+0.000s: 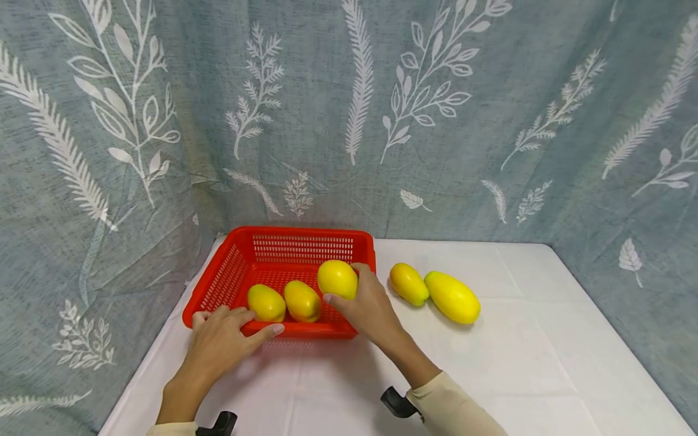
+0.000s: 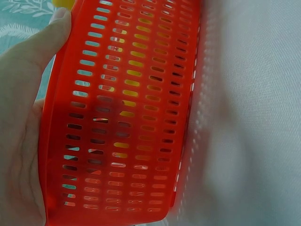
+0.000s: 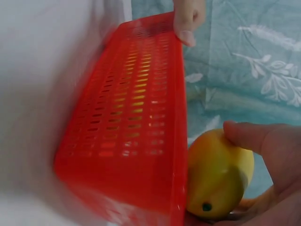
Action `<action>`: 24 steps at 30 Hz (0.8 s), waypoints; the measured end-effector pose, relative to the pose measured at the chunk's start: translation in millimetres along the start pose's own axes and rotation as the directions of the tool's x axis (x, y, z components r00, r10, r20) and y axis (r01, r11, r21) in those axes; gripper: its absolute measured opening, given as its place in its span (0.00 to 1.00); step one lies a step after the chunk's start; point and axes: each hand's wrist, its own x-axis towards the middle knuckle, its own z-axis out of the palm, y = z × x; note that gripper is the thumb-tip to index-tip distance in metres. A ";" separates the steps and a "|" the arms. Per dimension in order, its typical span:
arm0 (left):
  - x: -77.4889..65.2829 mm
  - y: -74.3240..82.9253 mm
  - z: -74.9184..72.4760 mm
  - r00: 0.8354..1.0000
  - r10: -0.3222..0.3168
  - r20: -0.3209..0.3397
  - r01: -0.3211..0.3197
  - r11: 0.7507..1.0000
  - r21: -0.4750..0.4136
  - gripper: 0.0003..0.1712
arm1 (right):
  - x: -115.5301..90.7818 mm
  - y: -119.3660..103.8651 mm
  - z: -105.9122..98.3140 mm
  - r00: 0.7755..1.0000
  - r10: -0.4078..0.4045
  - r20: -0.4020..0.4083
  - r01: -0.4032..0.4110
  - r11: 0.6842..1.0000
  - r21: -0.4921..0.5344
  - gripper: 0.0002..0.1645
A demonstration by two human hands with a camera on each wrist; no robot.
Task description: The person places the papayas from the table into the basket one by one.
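A red plastic basket [image 1: 305,232] with slotted walls stands on the white-covered table. My left hand [image 1: 220,339] grips its near rim at the left, fingers reaching over the edge and thumb lying along the rim. My right hand [image 1: 373,309] holds a yellow mango [image 1: 337,279] above the basket's right end, pinched between thumb and fingers. The right wrist view shows that mango [image 3: 218,174] beside the rim, a small green stem spot on it. Inside the basket, near its front wall, lie two more mangoes, one left [image 1: 266,303] and one right [image 1: 302,301].
Right of the basket, a smaller orange-yellow fruit [image 1: 409,284] and a longer yellow fruit [image 1: 452,297] lie close together on the white cloth [image 1: 523,351]. Behind the table hangs a grey-green curtain [image 1: 322,121] with white leaf patterns, also along both sides.
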 end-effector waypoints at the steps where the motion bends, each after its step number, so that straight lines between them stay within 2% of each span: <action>1: -0.4 -0.3 0.0 1.000 -0.001 -0.001 0.001 1.000 0.002 0.46 | 2.9 -1.0 3.7 1.000 0.003 0.004 -0.003 1.000 -0.005 0.48; 7: -1.9 -2.0 1.6 1.000 -0.006 0.001 0.006 1.000 0.008 0.45 | 18.8 -4.6 24.9 0.999 0.050 0.008 -0.049 0.994 -0.101 0.47; 12: -1.6 -2.2 2.4 1.000 -0.007 0.014 0.007 1.000 0.015 0.46 | 29.1 -5.5 39.4 0.992 0.126 0.027 -0.117 0.966 -0.232 0.50; 20: 0.1 -1.9 2.7 1.000 0.001 -0.006 -0.001 1.000 0.008 0.42 | 39.1 -4.6 50.6 0.959 0.266 0.098 -0.231 0.934 -0.274 0.54; 24: 0.4 -1.6 2.0 1.000 0.009 -0.023 -0.009 1.000 0.002 0.37 | 41.7 -2.3 54.2 0.949 0.293 0.119 -0.243 0.916 -0.319 0.53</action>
